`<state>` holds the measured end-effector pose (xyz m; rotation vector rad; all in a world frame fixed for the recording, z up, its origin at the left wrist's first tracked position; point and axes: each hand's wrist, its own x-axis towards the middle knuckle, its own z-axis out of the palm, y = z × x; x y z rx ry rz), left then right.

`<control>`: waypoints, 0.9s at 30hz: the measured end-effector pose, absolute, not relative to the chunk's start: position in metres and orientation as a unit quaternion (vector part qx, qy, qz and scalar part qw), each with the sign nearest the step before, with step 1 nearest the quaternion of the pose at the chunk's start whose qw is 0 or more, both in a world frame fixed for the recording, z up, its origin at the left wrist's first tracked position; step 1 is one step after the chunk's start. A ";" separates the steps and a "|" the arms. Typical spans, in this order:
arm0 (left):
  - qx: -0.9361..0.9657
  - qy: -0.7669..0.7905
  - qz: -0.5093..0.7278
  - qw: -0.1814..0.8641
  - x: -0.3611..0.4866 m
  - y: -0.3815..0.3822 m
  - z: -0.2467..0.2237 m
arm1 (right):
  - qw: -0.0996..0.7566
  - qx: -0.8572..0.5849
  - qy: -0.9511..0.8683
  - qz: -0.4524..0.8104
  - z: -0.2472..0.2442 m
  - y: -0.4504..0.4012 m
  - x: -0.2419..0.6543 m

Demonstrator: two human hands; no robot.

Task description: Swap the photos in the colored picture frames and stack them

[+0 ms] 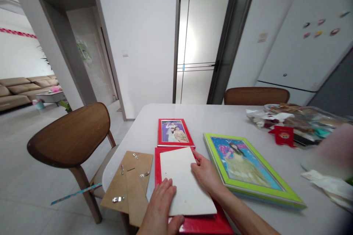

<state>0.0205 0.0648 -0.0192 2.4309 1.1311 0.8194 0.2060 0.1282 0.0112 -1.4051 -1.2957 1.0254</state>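
Note:
A white board (pixel 186 187) lies slightly askew over a larger red frame (pixel 158 169) near the table's front. My left hand (pixel 162 205) rests on the board's lower left part, fingers spread. At the board's right edge, my right hand (pixel 205 172) has its thumb on the white surface and its fingers by the red frame's edge, pinching the board. Behind them lies a smaller red frame (pixel 173 132) with a photo of people. To the right is a green frame (pixel 253 165) with a photo of a person in a pale dress. Brown backing boards (pixel 129 176) with metal clips lie at left.
Packaged items (pixel 303 117), a red packet (pixel 284 136) and crumpled tissue (pixel 328 185) lie on the white table's (pixel 220 114) right side. Wooden chairs stand left (pixel 74 136) and behind (pixel 256 96). A blue patterned strip (pixel 75 193) sticks out at the left edge.

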 end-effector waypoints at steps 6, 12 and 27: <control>0.864 0.389 0.291 0.132 0.019 0.065 -0.024 | 0.394 -0.634 -0.621 0.239 0.014 0.123 0.202; 0.876 0.408 0.238 0.098 0.022 0.068 -0.025 | 0.251 -0.666 -0.701 0.038 -0.002 0.120 0.199; 0.838 0.506 0.205 0.006 -0.089 0.051 0.004 | 0.266 -0.493 -0.810 0.175 0.030 0.072 0.144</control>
